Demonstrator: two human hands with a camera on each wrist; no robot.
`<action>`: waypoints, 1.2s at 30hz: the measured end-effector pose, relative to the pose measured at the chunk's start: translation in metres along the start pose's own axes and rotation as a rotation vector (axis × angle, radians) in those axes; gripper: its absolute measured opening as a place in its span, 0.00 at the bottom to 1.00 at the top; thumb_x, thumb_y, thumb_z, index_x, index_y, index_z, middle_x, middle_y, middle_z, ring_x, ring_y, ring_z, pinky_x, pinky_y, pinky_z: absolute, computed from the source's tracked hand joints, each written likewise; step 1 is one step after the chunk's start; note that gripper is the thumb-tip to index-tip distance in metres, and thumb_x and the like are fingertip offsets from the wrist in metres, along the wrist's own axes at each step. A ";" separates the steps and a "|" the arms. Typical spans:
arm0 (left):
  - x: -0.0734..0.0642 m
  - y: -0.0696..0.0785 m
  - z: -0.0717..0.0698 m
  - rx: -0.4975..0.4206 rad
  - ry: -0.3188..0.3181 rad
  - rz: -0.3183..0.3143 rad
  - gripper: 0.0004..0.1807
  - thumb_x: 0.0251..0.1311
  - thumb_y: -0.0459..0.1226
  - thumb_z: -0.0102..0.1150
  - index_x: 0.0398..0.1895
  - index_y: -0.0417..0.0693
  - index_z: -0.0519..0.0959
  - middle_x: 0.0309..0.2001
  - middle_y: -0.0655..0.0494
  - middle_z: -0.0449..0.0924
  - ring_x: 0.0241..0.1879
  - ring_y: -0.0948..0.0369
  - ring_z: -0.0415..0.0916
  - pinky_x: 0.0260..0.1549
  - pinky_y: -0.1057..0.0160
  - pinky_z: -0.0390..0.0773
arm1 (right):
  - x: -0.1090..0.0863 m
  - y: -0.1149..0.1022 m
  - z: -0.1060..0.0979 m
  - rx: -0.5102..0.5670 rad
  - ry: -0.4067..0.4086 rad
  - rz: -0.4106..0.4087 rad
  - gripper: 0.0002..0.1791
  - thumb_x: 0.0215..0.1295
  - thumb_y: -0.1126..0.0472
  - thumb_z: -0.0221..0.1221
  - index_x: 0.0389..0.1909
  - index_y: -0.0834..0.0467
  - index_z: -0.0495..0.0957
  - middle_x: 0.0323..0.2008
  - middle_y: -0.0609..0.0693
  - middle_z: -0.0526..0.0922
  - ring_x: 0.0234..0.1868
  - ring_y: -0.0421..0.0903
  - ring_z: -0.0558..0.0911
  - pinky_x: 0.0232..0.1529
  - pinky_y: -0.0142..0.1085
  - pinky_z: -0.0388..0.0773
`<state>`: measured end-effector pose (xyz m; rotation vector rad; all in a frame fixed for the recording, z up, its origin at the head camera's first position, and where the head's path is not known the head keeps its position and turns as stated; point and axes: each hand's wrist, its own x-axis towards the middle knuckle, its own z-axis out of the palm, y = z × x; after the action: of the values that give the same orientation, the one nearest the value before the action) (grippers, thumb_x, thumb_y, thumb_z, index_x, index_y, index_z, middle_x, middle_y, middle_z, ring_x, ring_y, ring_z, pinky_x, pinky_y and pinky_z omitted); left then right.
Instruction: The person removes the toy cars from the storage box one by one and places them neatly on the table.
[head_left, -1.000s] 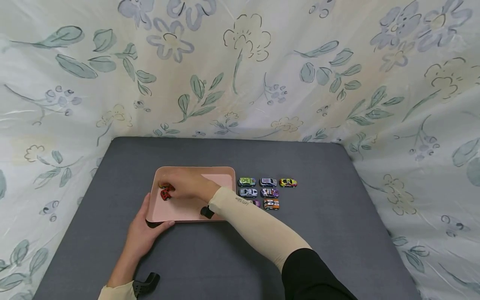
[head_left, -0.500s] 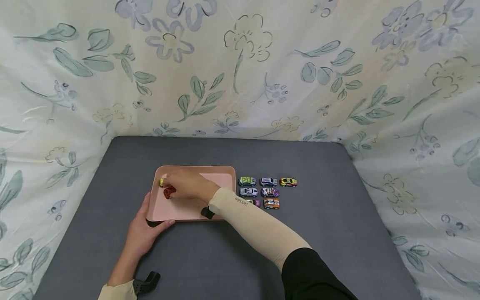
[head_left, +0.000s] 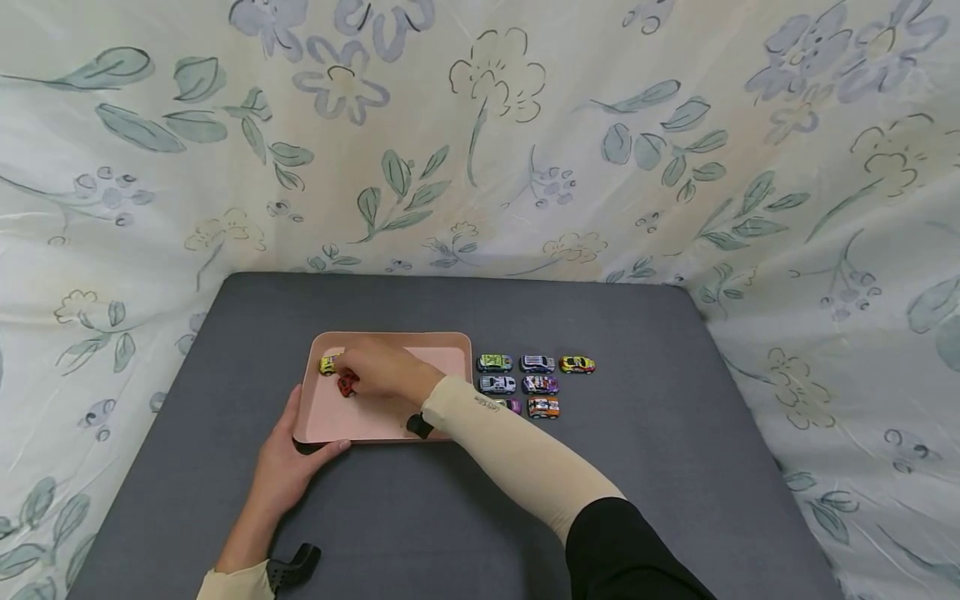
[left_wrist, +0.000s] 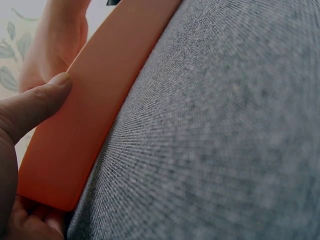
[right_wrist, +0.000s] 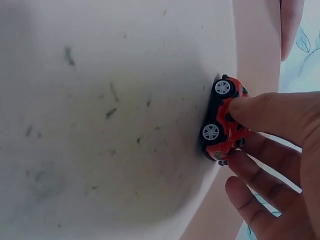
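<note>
A red toy car (right_wrist: 227, 117) with black patches and silver wheels is pinched between the thumb and fingers of my right hand (head_left: 386, 372), low over the pink tray (head_left: 390, 421). Just left of those fingers, in the tray's far left part, stands a yellow toy car (head_left: 327, 365), partly hidden by the hand. My left hand (head_left: 283, 467) grips the tray's near left corner. In the left wrist view the thumb (left_wrist: 52, 92) presses the outer wall and the other fingers curl at the corner's underside.
Right of the tray several toy cars stand in rows on the grey cloth-covered table (head_left: 637, 433): a green car (head_left: 495, 362), an orange car (head_left: 543, 407) and a yellow-red car (head_left: 577, 364) among them. My right sleeve (head_left: 517, 446) partly covers a purple car (head_left: 512, 406). A floral curtain (head_left: 480, 167) surrounds the table.
My right hand has shifted slightly right with the red toy car, and the yellow toy car now shows from behind the fingers. The left hand keeps its grip on the tray.
</note>
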<state>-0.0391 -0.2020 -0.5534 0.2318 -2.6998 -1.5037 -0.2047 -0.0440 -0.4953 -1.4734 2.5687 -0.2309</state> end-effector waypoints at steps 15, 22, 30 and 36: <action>-0.003 -0.002 0.003 -0.012 0.008 0.009 0.66 0.52 0.52 0.78 0.84 0.56 0.39 0.80 0.41 0.46 0.77 0.39 0.47 0.66 0.32 0.56 | -0.015 0.006 -0.004 0.109 0.061 0.011 0.05 0.65 0.63 0.65 0.38 0.50 0.81 0.31 0.40 0.77 0.34 0.38 0.73 0.37 0.27 0.69; -0.004 -0.002 0.005 0.000 0.010 0.013 0.66 0.53 0.52 0.77 0.84 0.56 0.38 0.80 0.39 0.47 0.76 0.37 0.48 0.65 0.31 0.56 | -0.025 0.011 -0.008 0.123 0.093 -0.008 0.06 0.63 0.65 0.65 0.37 0.51 0.80 0.32 0.41 0.77 0.34 0.37 0.72 0.37 0.27 0.69; -0.003 -0.003 0.006 -0.010 0.015 0.020 0.66 0.53 0.50 0.78 0.84 0.54 0.39 0.79 0.38 0.48 0.75 0.36 0.49 0.65 0.31 0.56 | -0.037 0.015 -0.016 0.093 0.099 -0.007 0.08 0.63 0.64 0.64 0.42 0.52 0.83 0.34 0.41 0.79 0.35 0.39 0.73 0.39 0.30 0.70; -0.002 -0.003 0.006 -0.017 0.016 0.029 0.66 0.53 0.50 0.78 0.84 0.54 0.39 0.80 0.39 0.47 0.76 0.37 0.48 0.65 0.31 0.55 | -0.044 0.017 -0.022 0.090 0.108 -0.008 0.06 0.64 0.63 0.63 0.40 0.51 0.83 0.33 0.40 0.77 0.35 0.39 0.73 0.38 0.30 0.70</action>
<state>-0.0373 -0.1984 -0.5588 0.2019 -2.6647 -1.5095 -0.2018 0.0037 -0.4740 -1.4771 2.5978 -0.4323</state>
